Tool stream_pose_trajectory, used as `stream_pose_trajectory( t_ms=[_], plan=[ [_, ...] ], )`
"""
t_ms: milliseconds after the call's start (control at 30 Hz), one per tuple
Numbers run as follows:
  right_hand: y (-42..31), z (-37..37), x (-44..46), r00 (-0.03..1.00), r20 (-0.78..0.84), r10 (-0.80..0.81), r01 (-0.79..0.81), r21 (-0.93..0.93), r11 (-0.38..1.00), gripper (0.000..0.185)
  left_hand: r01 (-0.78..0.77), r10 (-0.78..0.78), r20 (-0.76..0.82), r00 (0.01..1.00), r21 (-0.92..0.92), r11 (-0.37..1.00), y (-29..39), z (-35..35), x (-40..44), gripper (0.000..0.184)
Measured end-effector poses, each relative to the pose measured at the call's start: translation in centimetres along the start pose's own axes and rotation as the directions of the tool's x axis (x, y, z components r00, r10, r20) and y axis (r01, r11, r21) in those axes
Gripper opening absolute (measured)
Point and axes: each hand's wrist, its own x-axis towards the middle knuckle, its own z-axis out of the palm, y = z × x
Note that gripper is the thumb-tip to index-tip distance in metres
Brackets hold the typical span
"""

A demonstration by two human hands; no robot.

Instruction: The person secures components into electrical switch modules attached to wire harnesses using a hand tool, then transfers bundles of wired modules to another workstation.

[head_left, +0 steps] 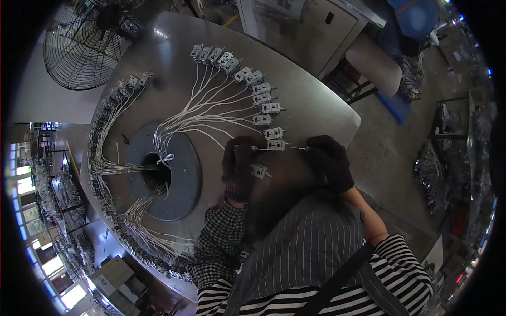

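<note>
- Clamping a thin pale piece [262, 149] in the left grip [238, 163], fingers together in a dark glove.
- Pointing that piece at the near end of a curved row, towards 1 connector block [275, 145].
- Clamping a thin rod [297, 148] in the right grip [328, 162], also dark-gloved, and aiming leftward at the same block.
- Being unable to tell whether touching the block with the rod.
- Seeing the block lying on the metal table [316, 105], between the 2 hands.
- Seeing 1 more block [259, 170] lying just beside the left grip, below the row.
- Seeing white wires [211, 124] running from the row to a grey ring [184, 187], gathered near the hole by a white tie [167, 157].
- Seeing further blocks [108, 100] lining the table's left edge.
- Seeing a fan [79, 45] standing at upper left.
</note>
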Motion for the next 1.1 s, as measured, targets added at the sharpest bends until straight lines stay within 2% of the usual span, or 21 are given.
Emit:
stream_pose_trajectory(
  t_ms=[33, 100, 200, 333, 400, 433, 500, 533, 600, 633, 667, 700, 733, 800, 933, 1000, 1033, 1100],
  plan=[
    [-0.1, 0.1, 0.2, 1.000, 0.000, 0.000, 0.000, 0.000, 1.000, 0.024, -0.001, 0.001, 0.000, 1.000, 0.000, 1.000, -0.1, 0.1, 0.1, 0.035],
    [-0.5, 0.5, 0.6, 0.988, -0.013, 0.155, -0.152, 0.128, 0.980, 0.024, -0.014, 0.016, 0.020, 1.000, -0.062, 0.998, -0.2, 0.3, 0.2, 0.033],
    [-0.2, 1.1, 1.1, 0.993, -0.002, 0.116, -0.114, 0.164, 0.980, 0.025, -0.016, 0.015, 0.056, 0.998, 0.016, 1.000, 0.6, 0.5, 0.3, 0.033],
    [-0.7, 1.0, 1.7, 0.998, 0.014, 0.064, -0.066, 0.147, 0.987, 0.025, -0.029, 0.029, 0.054, 0.998, 0.001, 1.000, 0.1, 0.4, 0.5, 0.033],
    [-1.3, 0.9, 1.9, 0.986, 0.028, 0.164, -0.166, 0.134, 0.977, 0.024, 0.034, -0.035, 0.035, 0.999, 0.026, 0.999, 0.4, 0.4, 0.5, 0.032],
    [-1.2, 0.9, 2.0, 0.986, 0.029, 0.163, -0.166, 0.133, 0.977, 0.024, 0.034, -0.035, 0.035, 0.999, 0.025, 0.999, 0.3, 0.4, 0.6, 0.032],
    [-0.7, 1.0, 2.0, 0.996, 0.023, 0.088, -0.091, 0.124, 0.988, 0.024, -0.077, 0.074, 0.059, 0.996, 0.066, 0.995, 0.3, 0.4, 0.8, 0.034],
    [-0.7, 1.0, 2.0, 0.996, 0.024, 0.088, -0.090, 0.124, 0.988, 0.024, -0.078, 0.074, 0.058, 0.996, 0.066, 0.995, 0.4, 0.6, 0.9, 0.034],
    [-0.6, 0.9, 2.1, 0.993, 0.048, 0.104, -0.109, 0.142, 0.984, 0.025, -0.361, 0.352, 0.093, 0.931, 0.361, 0.860, 1.0, 1.3, 1.0, 0.033],
    [-0.3, 0.8, 2.1, 0.993, 0.048, 0.104, -0.109, 0.143, 0.984, 0.025, -0.361, 0.352, 0.093, 0.931, 0.361, 0.860, 0.7, 1.2, 1.0, 0.033],
    [0.3, 0.7, 2.1, 0.998, 0.055, 0.020, -0.025, 0.095, 0.995, 0.023, -0.199, 0.194, 0.042, 0.980, 0.173, 0.965, 0.3, 0.9, 0.9, 0.037],
    [0.7, 0.7, 2.1, 0.996, 0.066, -0.063, 0.060, 0.047, 0.997, 0.022, -0.023, 0.024, 0.025, 0.999, -0.028, 0.999, 0.2, 0.8, 0.9, 0.041],
    [1.1, 0.8, 2.2, 0.996, 0.066, -0.064, 0.061, 0.047, 0.997, 0.022, -0.024, 0.025, 0.026, 0.999, -0.028, 0.999, 0.1, 0.9, 1.0, 0.041],
    [1.6, 1.0, 2.4, 0.993, 0.064, 0.103, -0.112, 0.155, 0.982, 0.018, -0.084, 0.083, 0.028, 0.996, 0.019, 0.996, 0.2, 1.2, 1.2, 0.032],
    [1.6, 0.9, 2.8, 0.993, 0.013, 0.117, -0.118, 0.121, 0.986, 0.015, -0.112, 0.109, 0.035, 0.993, 0.098, 0.989, -0.6, 1.0, 1.8, 0.033],
    [2.3, 0.2, 2.9, 0.995, 0.075, -0.068, 0.062, 0.074, 0.995, 0.017, -0.199, 0.188, 0.071, 0.980, 0.228, 0.953, -0.1, 1.3, 1.9, 0.034],
    [2.5, 0.3, 3.0, 0.995, 0.074, -0.069, 0.063, 0.074, 0.995, 0.017, -0.200, 0.188, 0.072, 0.979, 0.228, 0.953, -0.3, 1.4, 1.9, 0.034],
    [2.7, 0.5, 3.1, 0.973, 0.056, 0.225, -0.230, 0.120, 0.966, 0.018, -0.105, 0.096, 0.059, 0.994, 0.178, 0.978, -0.9, 1.6, 1.7, 0.033]
  ],
)
